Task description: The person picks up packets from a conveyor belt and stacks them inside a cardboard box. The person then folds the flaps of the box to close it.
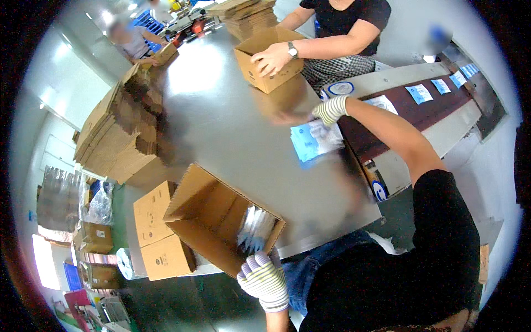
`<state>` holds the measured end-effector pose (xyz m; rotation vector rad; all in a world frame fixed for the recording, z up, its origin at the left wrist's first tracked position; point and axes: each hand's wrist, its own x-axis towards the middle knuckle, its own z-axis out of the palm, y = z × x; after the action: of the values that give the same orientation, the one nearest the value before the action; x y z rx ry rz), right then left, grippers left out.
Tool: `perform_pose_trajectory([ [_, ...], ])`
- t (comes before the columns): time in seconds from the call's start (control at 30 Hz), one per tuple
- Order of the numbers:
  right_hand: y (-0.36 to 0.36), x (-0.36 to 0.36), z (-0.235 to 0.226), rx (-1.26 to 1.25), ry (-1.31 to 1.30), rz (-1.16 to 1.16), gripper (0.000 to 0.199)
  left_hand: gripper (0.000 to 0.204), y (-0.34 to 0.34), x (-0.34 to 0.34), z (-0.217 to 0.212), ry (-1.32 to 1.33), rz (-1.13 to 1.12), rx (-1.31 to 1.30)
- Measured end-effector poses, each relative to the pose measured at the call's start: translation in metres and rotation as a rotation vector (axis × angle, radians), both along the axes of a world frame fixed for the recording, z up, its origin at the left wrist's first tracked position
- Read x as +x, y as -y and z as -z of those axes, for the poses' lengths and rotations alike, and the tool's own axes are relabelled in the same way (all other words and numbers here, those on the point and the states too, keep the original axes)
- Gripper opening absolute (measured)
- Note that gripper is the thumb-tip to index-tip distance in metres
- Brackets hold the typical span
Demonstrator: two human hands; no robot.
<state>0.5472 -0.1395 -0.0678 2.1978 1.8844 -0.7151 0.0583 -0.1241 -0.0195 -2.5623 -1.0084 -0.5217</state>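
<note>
My left hand (263, 282), in a striped knit glove, has its fingers closed at the near rim of an open cardboard carton (204, 213). The carton tilts on the table edge, and several blue-and-white packets (255, 228) stand against its right inner wall. My right hand (332, 110), gloved alike, reaches to the table beside the conveyor's end. It grips a fanned stack of flat blue-and-white packets (307, 145) there; its fingers are partly blurred.
Packets (418, 94) lie along a dark conveyor belt (381, 133) at the right. Across the table (215, 127), a co-worker holds another open carton (271, 61). Flattened cardboard (119, 130) is piled on the left, near closed cartons (160, 232). Another person stands far left.
</note>
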Motion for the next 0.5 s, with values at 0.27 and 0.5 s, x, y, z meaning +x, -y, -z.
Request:
perform_pose_trajectory([
  [0.27,0.019,-0.181,-0.020,0.089,0.122,-0.007,0.072,0.027,-0.004,-0.008,-0.016,0.005,0.051,-0.022],
  [0.5,0.020,-0.232,-0.023,-0.095,0.035,-0.005,0.081,0.018,-0.004,-0.015,-0.008,0.021,0.087,-0.025],
])
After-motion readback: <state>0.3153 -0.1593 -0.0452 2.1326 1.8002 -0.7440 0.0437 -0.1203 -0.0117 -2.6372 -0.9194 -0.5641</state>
